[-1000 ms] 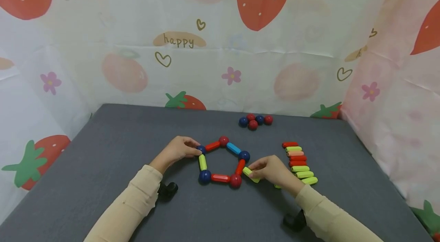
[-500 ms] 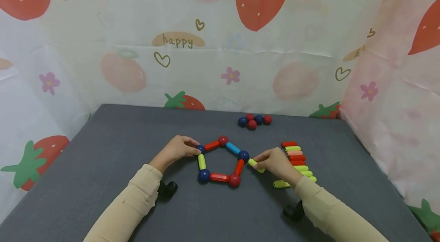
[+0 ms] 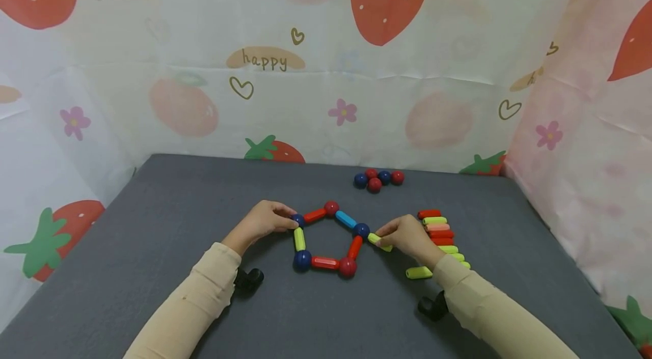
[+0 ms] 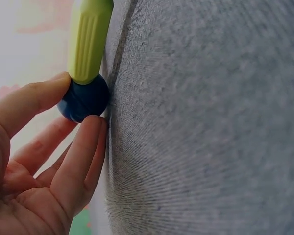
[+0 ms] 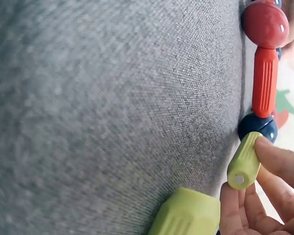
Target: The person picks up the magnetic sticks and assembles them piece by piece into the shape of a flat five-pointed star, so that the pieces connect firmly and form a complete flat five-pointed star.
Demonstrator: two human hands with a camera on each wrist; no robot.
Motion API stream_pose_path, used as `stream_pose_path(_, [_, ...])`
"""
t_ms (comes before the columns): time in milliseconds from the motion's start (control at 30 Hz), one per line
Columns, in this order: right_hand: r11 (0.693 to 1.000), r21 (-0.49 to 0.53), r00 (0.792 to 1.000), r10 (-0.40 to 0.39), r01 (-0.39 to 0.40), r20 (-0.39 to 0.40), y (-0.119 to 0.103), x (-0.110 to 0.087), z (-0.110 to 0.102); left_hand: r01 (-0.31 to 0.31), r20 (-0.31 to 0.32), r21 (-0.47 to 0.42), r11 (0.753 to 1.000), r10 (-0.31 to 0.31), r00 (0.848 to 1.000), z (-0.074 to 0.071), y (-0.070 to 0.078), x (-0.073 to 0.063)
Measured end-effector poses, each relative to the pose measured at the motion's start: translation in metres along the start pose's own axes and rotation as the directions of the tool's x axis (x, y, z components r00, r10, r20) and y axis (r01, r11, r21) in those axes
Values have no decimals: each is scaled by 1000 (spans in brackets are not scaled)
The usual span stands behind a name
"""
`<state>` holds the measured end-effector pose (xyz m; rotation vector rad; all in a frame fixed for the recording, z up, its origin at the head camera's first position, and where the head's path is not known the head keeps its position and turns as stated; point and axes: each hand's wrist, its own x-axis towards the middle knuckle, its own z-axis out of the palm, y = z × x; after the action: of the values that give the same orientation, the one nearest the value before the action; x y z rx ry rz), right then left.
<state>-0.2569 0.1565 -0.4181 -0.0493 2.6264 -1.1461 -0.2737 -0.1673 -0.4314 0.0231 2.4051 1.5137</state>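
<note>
On the grey table lies a five-sided ring of balls and coloured magnetic rods. My left hand (image 3: pixel 265 217) pinches the dark blue ball (image 4: pixel 83 100) at the ring's left corner, thumb on one side and fingertips on the other; a yellow-green rod (image 4: pixel 89 44) joins that ball. With thumb and fingers my right hand (image 3: pixel 410 237) holds another yellow-green rod (image 5: pixel 245 161), tilted, its far end at the ring's right blue ball (image 3: pixel 361 230). From that ball a red rod (image 5: pixel 265 81) runs to a red ball (image 5: pixel 266 23). The ring's blue rod (image 3: pixel 346 219) lies at the back right.
Red and blue balls (image 3: pixel 374 185) sit clustered at the back. A column of loose rods (image 3: pixel 440 234) lies to the right, partly behind my right forearm. One loose yellow-green rod (image 3: pixel 419 273) is under that wrist. Patterned curtains (image 3: pixel 316 93) bound the table's back.
My right hand has moved away from me with the yellow-green rod, from beside the ring's right red rod to the right blue ball. The left hand stays at its ball.
</note>
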Motion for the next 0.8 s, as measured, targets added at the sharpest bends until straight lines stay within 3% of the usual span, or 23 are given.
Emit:
stream_pose_path(200, [1000, 23, 1000, 8, -9, 26, 2, 0, -1, 23, -10, -12, 1000, -24, 1000, -2, 2, 6])
stream_pose_path(433, [997, 61, 991, -61, 54, 119, 14, -10, -19, 41, -14, -10, 999, -41, 999, -2, 4, 16])
stream_pose_path(633, [997, -19, 985, -71, 75, 155, 33, -28, -46, 27, -12, -9, 1000, -27, 1000, -3, 6, 21])
stream_pose_path(800, [993, -85, 981, -68, 85, 182, 46, -40, -54, 19, -5, -7, 1000, -19, 1000, -7, 6, 25])
